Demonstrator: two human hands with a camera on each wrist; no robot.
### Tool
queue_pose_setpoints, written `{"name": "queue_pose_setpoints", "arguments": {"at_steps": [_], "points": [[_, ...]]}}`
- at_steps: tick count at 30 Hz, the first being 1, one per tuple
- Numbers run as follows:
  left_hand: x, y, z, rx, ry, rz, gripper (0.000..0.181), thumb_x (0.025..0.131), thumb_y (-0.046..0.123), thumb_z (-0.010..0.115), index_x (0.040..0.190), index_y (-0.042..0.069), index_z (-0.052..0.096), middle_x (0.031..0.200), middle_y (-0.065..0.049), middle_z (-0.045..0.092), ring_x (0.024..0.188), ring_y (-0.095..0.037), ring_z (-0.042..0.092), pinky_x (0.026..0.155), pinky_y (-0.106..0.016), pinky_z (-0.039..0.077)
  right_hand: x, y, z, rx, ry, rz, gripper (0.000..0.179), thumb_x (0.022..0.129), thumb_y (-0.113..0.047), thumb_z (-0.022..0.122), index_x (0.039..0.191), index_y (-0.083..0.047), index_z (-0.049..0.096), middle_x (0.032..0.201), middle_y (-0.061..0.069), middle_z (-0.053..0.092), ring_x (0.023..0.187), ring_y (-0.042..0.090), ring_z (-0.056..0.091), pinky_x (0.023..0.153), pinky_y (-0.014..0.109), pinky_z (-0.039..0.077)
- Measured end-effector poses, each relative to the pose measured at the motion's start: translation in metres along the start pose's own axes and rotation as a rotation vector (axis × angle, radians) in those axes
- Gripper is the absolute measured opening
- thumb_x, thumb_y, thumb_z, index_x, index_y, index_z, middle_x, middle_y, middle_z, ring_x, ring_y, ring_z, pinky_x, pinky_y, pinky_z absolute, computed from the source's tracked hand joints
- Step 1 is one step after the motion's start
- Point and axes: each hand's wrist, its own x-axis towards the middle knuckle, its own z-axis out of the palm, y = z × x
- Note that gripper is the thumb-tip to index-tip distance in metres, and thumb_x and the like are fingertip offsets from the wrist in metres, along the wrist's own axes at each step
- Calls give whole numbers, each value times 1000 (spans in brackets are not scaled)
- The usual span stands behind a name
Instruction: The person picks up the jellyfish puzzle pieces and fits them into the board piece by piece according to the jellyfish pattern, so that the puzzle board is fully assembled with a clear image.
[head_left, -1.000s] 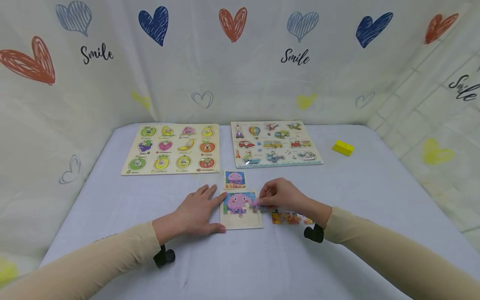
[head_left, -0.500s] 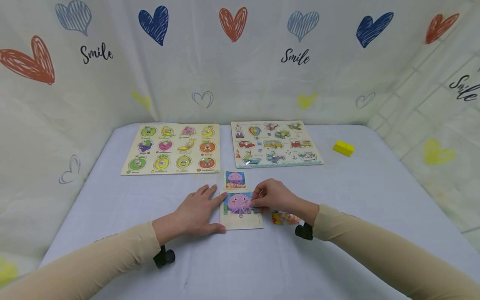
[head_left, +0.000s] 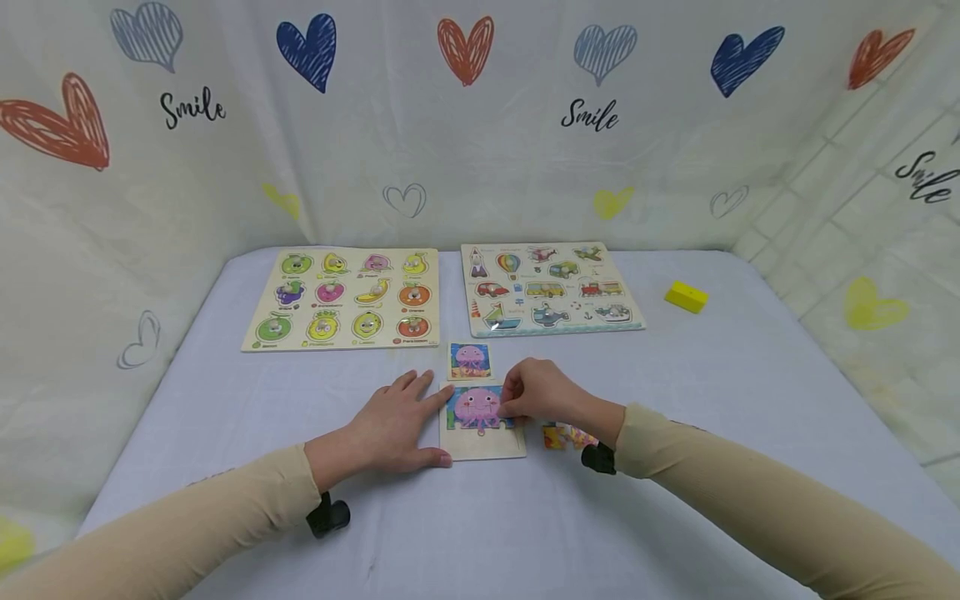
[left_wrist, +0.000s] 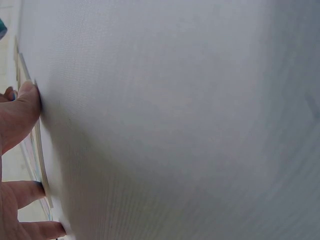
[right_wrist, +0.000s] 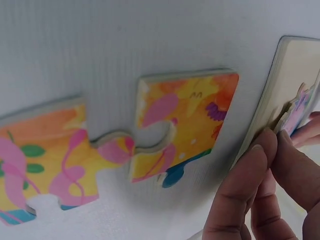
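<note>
A pale puzzle board [head_left: 480, 447] lies in the middle of the table, its upper part filled with a pink jellyfish picture [head_left: 477, 406]. My left hand [head_left: 393, 421] rests spread at the board's left side; in the left wrist view, thumb and fingers [left_wrist: 25, 194] touch its edge. At the right end of the picture, my right hand [head_left: 543, 393] pinches a puzzle piece [right_wrist: 297, 111] between thumb and forefinger, low over the board. The fingers hide most of that piece. Just right of the board lie loose orange and yellow puzzle pieces [right_wrist: 192, 117], partly under the right wrist.
A small jellyfish picture card [head_left: 470, 361] touches the board's far edge. Behind it lie a fruit puzzle board [head_left: 348, 318] on the left and a vehicle puzzle board [head_left: 551, 292] on the right. A yellow block [head_left: 686, 297] sits at the far right.
My right hand has moved left with the puzzle piece, from the board's right edge onto the jellyfish picture, and then barely shifts. My left hand stays in place.
</note>
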Motion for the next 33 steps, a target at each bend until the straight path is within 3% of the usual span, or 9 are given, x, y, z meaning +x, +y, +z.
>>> {"name": "queue_pose_setpoints", "arguments": {"at_steps": [12, 33], "points": [[1, -1, 1, -9, 0, -5, 92, 83, 61, 76, 157, 18, 42, 163, -21, 35, 150, -46, 32, 115, -63, 39, 2, -2, 3, -48, 32, -38, 18, 90, -16, 80, 78, -10, 67, 68, 0, 59, 63, 13, 53, 58, 24, 43], [0, -1, 1, -10, 3, -1, 92, 83, 61, 75, 157, 18, 43, 163, -21, 36, 149, -46, 33, 114, -63, 39, 8, -3, 6, -73, 18, -38, 15, 90, -18, 80, 81, -11, 69, 72, 1, 61, 69, 14, 54, 60, 24, 44]]}}
